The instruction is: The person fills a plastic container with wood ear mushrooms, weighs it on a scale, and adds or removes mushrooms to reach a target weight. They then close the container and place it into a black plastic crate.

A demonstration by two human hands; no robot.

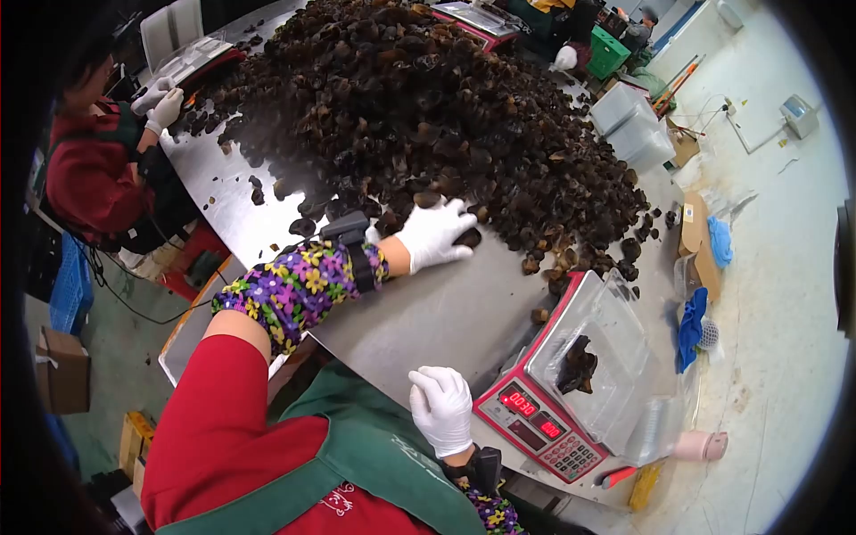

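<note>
My left hand, in a white glove, reaches to the near edge of a large heap of dark brown, dried-looking pieces. Its fingers are spread over a few of them, and one dark piece shows beside the fingertips. My right hand, also gloved in white, is held near the table's front edge, left of a red digital scale. Its fingers are curled in, and what they hold, if anything, is hidden. In the clear plastic tray on the scale lies a small dark clump.
A co-worker in a red top works with gloved hands at the table's left side, near another scale. Clear plastic boxes stand behind the heap's right side. A blue cloth and a pink roll lie right of my scale.
</note>
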